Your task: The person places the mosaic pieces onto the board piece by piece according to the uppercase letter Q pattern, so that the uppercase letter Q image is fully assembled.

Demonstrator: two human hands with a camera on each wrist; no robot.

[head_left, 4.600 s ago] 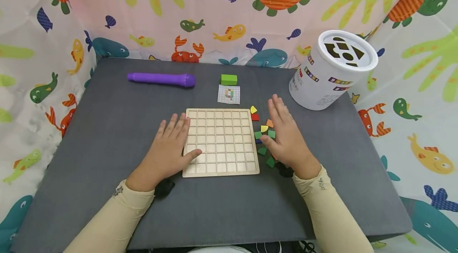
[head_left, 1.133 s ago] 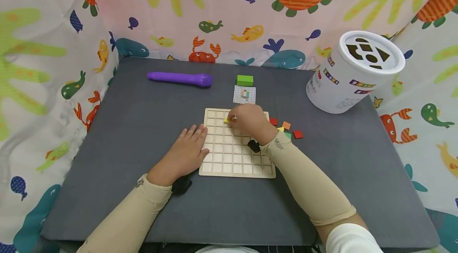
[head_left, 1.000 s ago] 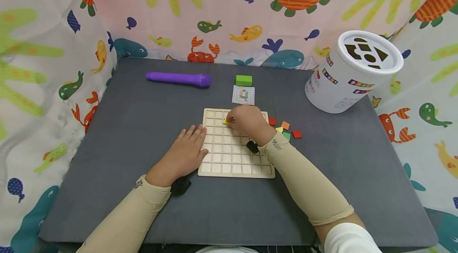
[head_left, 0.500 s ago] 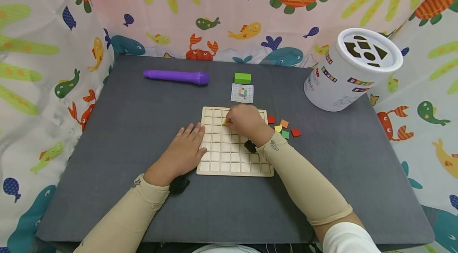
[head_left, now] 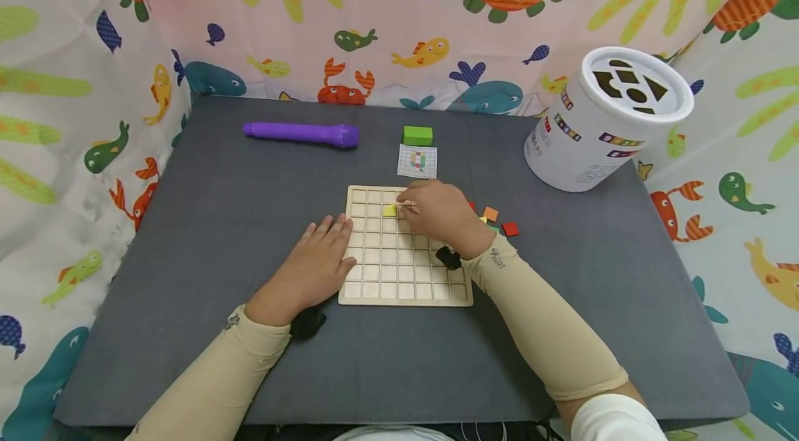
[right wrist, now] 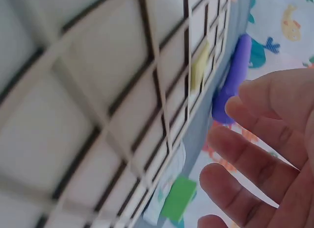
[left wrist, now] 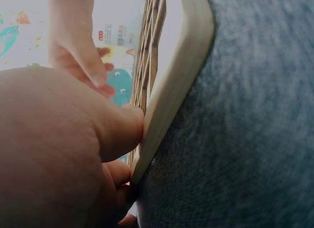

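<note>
A square wooden grid board (head_left: 374,292) lies on the table. My left hand (head_left: 312,264) rests along its left edge with straight fingers; in the left wrist view the thumb (left wrist: 120,132) touches the rim. One small yellow piece (head_left: 390,210) sits in a cell near the far edge. Just right of that piece is my right hand (head_left: 440,212), its fingers loosely bent. The right wrist view shows nothing between those fingers (right wrist: 245,149), and the yellow piece (right wrist: 198,66) apart from them. The hand hides part of the board.
Loose pieces lie right of the board, among them an orange one (head_left: 490,214) and a red one (head_left: 510,229). Behind it are a pattern card (head_left: 417,161), a green block (head_left: 417,136) and a purple tube (head_left: 299,134). A white bucket (head_left: 580,150) stands back right.
My right hand has moved from beside the loose pieces onto the board's far part. It has let go of the yellow piece and drawn slightly right. The left hand stays at the edge.
</note>
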